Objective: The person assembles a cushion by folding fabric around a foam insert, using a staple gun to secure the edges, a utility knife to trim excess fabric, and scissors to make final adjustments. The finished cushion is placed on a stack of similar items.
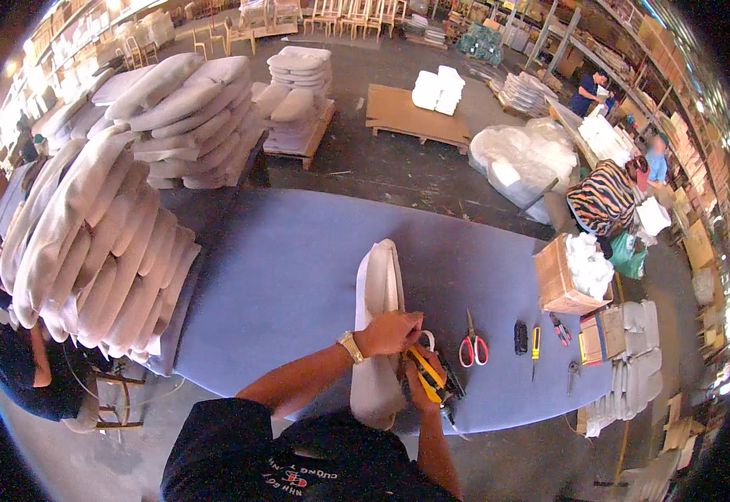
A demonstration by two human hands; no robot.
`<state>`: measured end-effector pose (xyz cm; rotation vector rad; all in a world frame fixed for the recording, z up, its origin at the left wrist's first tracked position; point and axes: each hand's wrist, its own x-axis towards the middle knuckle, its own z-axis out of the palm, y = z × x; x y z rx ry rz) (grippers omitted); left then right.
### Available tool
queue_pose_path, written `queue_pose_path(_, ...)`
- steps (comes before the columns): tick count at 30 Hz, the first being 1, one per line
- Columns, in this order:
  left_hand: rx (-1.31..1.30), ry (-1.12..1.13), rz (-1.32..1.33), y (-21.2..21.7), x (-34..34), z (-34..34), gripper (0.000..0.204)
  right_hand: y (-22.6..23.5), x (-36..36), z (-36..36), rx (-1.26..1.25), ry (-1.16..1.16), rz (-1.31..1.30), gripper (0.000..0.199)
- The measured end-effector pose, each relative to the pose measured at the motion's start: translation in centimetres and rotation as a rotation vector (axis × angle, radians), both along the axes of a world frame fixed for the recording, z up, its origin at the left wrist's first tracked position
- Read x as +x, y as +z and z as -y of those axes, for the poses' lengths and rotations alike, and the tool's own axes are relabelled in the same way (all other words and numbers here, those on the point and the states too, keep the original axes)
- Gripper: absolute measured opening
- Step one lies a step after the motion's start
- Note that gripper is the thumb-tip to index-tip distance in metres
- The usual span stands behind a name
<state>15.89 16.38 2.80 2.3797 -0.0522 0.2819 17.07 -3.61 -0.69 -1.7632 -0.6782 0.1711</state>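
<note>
I judge the cushion (373,289) on the desk (273,268) part-worked, its edge apparently unfinished, my right hand (418,391) clamped on the yellow tool (425,368), my left hand's (388,333) grip impossible to tell.

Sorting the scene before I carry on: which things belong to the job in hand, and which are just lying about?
Job in hand, apparently:
cushion, at the left hand
yellow tool, in the right hand

Lying about, untouched now:
scissors
screwdriver
pliers
</note>
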Motion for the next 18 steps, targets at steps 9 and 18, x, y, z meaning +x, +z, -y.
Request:
queue_pose_path(9,-0.374,0.067,-0.017,-1.6,1.2,-1.5,0.021,0.4,0.6,-0.2,0.031,0.007,-0.019,0.037)
queue_pose_path(18,-0.668,0.008,-0.005,-6.5,0.9,-3.6,0.019,2.3,-0.4,-1.0,-0.162,0.034,0.169,0.033)
